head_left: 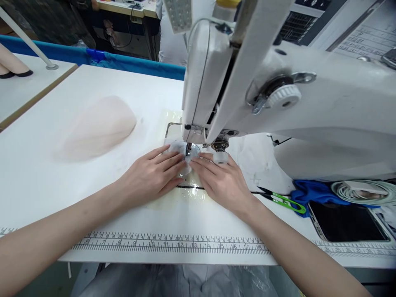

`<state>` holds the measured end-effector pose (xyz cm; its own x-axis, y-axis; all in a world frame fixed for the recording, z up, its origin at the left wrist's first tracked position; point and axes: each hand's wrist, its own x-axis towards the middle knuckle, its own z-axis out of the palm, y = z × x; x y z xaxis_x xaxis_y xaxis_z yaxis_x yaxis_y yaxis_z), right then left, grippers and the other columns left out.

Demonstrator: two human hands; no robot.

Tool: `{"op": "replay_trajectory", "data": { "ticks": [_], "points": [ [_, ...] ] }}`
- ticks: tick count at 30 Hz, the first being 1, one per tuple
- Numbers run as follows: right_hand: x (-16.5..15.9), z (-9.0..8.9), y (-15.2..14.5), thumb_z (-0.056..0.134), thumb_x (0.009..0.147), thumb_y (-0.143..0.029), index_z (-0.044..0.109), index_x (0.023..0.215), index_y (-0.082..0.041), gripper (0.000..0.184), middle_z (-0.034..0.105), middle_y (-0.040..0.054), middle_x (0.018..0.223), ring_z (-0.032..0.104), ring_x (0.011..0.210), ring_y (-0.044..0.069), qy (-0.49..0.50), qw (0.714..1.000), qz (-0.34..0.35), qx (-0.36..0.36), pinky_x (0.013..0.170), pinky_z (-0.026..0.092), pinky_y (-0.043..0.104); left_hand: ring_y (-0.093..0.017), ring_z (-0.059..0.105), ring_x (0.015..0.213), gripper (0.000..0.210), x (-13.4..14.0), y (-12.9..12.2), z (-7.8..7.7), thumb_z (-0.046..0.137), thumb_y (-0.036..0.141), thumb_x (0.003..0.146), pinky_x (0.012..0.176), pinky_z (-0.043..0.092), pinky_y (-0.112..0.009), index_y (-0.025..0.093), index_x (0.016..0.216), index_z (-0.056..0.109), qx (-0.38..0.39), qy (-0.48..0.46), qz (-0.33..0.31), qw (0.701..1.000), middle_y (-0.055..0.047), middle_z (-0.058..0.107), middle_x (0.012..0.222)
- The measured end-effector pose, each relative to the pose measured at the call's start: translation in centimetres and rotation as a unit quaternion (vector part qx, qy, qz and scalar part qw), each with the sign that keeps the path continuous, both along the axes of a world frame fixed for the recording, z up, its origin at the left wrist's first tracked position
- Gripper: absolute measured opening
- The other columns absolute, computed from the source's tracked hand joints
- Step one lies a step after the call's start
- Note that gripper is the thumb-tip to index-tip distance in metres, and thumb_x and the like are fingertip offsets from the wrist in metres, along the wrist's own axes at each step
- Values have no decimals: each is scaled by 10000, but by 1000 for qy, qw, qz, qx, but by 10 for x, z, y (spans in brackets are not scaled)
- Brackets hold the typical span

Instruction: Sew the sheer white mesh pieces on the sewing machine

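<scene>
Both hands rest at the needle area of a white sewing machine [204, 82]. My left hand [156, 171] lies flat, its fingertips pressing a small, thin, pale translucent piece [177, 146] at the left of the presser foot [188, 149]. From the other side my right hand [221, 177] lays its stretched fingers on the same piece, close to the foot. Part of the piece is hidden under the fingers. To the left, a sheer beige fabric piece [102, 128] lies on the white table [148, 231].
Green-handled thread snips [283, 201] lie right of my right hand. Beyond them are a phone [346, 222], blue cloth [305, 192] and a coil of pale cord [365, 192]. A printed ruler [167, 243] runs along the front edge. A person's dark clothing shows at the back left.
</scene>
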<state>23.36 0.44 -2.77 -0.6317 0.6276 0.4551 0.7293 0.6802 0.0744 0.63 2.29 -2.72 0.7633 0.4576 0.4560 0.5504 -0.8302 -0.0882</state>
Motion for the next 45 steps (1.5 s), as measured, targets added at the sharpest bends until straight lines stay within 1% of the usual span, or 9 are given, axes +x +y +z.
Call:
{"op": "replay_trajectory", "data": {
  "ticks": [4,16,20,25,29,32,36,41,45],
  "points": [
    [-6,-1,0,541,904,-93,721,1029,-181,236,762,28,981,670,891,169,20,1000,3,16,974,459,367,-215,692,1040,243,0,-1,2,560,208,925,1068,484,-414,131,1116,690,18,-18,-15,1000,-80,731,1107],
    [-3,2,-15,551,924,-173,710,1057,-158,207,732,44,1118,656,1018,188,25,999,37,-8,1024,445,405,-250,669,1087,278,-3,-10,3,492,90,924,1005,529,-403,75,1130,678,34,37,-26,998,-123,690,1184],
    [-6,0,-11,533,921,-139,701,1078,-185,234,748,27,1058,664,939,164,46,999,17,-19,961,465,369,-234,682,1045,273,-3,-6,2,499,139,934,927,561,-388,135,1142,675,-14,-14,9,1000,-95,716,1142],
    [-11,2,-2,501,940,-154,693,1106,-172,255,749,37,914,626,728,148,28,999,-39,1,821,453,322,-208,697,914,212,-3,0,1,488,179,948,786,571,-336,160,1017,688,-47,-62,32,996,-66,745,998],
    [-13,7,5,474,966,-191,737,919,-230,269,722,-15,775,546,576,110,-1,998,-56,-1,640,388,287,-216,689,910,206,-2,-1,8,490,210,947,810,551,-357,156,1002,681,-75,-60,51,994,-65,737,994],
    [-15,7,12,407,997,-286,743,909,-270,348,677,-37,652,477,490,98,28,995,-97,-22,507,280,266,-252,666,971,244,4,1,16,541,283,909,792,538,-381,170,1088,662,-114,-37,97,988,-74,706,1104],
    [-19,4,19,334,1007,-382,750,894,-256,449,639,-19,583,434,457,96,54,988,-143,-39,494,206,265,-275,647,949,271,17,12,18,557,332,868,744,519,-392,175,1054,677,-168,3,130,977,-80,693,1077],
    [-21,4,22,324,1015,-416,750,876,-244,480,596,-10,530,438,463,111,56,988,-139,-40,499,200,271,-261,640,871,212,32,16,9,574,336,839,791,491,-413,186,917,703,-148,-49,192,969,-56,700,954],
    [-20,7,21,346,1015,-441,745,880,-243,465,589,-8,530,457,475,114,44,987,-137,-65,509,206,266,-232,641,841,198,32,15,4,515,259,856,813,486,-408,191,881,699,-147,-77,190,968,-50,700,945]
  ]
}}
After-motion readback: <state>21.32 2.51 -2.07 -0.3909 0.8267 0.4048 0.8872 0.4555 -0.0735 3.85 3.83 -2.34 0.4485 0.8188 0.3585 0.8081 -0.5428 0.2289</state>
